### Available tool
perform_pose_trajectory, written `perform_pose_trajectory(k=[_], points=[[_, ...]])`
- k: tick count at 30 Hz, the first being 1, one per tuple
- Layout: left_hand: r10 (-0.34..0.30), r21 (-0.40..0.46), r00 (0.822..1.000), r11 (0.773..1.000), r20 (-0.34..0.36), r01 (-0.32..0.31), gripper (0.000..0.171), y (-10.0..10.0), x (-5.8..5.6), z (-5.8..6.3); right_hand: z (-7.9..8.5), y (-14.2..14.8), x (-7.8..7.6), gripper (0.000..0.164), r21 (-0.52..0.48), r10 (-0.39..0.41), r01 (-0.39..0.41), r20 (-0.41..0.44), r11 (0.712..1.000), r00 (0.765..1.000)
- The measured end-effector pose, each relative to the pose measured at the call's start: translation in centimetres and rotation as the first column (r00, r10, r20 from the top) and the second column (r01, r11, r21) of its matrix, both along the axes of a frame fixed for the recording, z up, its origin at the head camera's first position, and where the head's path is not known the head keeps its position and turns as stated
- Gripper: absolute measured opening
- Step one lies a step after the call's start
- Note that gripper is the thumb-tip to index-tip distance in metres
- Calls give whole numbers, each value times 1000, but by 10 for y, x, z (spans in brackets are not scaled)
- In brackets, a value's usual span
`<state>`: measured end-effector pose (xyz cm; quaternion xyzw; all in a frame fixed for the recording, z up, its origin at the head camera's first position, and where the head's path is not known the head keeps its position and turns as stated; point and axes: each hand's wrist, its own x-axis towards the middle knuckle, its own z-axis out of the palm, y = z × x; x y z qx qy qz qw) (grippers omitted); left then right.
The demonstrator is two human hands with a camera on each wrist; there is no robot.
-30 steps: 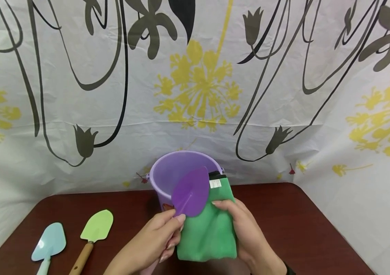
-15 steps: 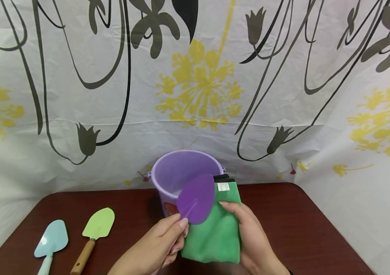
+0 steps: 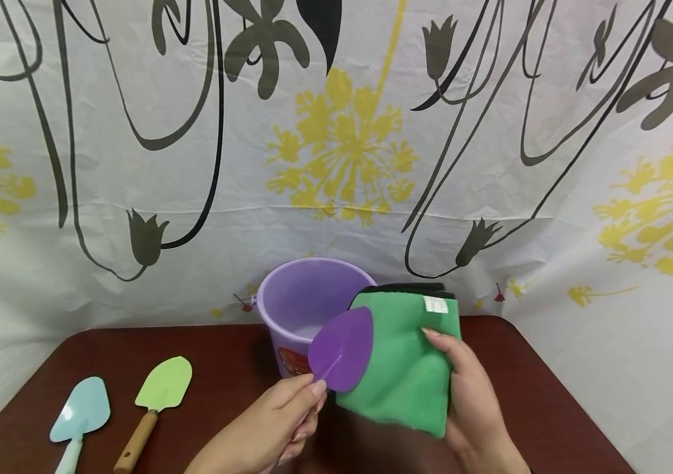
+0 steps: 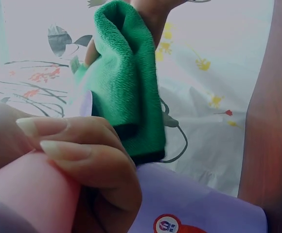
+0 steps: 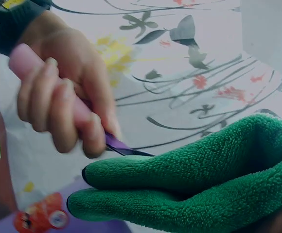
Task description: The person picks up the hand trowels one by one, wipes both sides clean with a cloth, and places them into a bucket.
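My left hand [image 3: 274, 418] grips a small trowel [image 3: 342, 349] with a purple blade that tilts up to the right. The fingers curl round its pink handle [image 5: 26, 60] in the right wrist view. A folded green towel [image 3: 404, 359], black-edged and with a white label, is in my right hand [image 3: 475, 395]. The right thumb lies on the towel's front; the other fingers are hidden behind it. The blade overlaps the towel's left side in the head view; I cannot tell whether they touch. Folded plush layers of the towel [image 4: 116, 73] show in the left wrist view.
A light purple bucket [image 3: 289, 289] stands behind the hands, partly hidden by the trowel and towel. On the dark red table [image 3: 526, 408] at left lie a pale blue trowel [image 3: 81, 409] and a lime green trowel [image 3: 164, 383] with a wooden handle. A patterned curtain [image 3: 348, 164] hangs behind.
My right hand has moved right and slightly up with the towel, which shows wider and overlaps the blade less. The left hand with the trowel has shifted slightly right.
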<state>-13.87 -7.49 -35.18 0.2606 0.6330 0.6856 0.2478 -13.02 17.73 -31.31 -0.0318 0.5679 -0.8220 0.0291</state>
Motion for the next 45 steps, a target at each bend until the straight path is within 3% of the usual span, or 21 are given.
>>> perform_pose_trajectory(k=[9, 21, 27, 32, 40, 45], points=[[8, -13, 1000, 1000, -2, -8, 45, -2, 1, 0, -1, 9, -1, 38, -52, 70, -76, -102, 996, 992], [12, 21, 1000, 1000, 23, -13, 46, -5, 3, 4, -2, -20, 8, 26, 29, 1, -1, 11, 1000, 1000], [42, 2, 999, 999, -12, -42, 46, -6, 3, 10, -4, -28, 8, 21, 30, 112, -113, 27, 993, 993], [24, 19, 1000, 1000, -1, -24, 46, -8, 4, 10, -13, -36, 9, 22, 15, 248, -249, 38, 968, 968], [23, 19, 1000, 1000, -3, -23, 46, -9, 3, 9, -25, -49, 9, 30, -24, 258, -257, 102, 966, 961], [36, -9, 999, 999, -19, -36, 47, -8, 4, 10, -23, -50, 8, 32, -2, 187, -189, 154, 982, 970]])
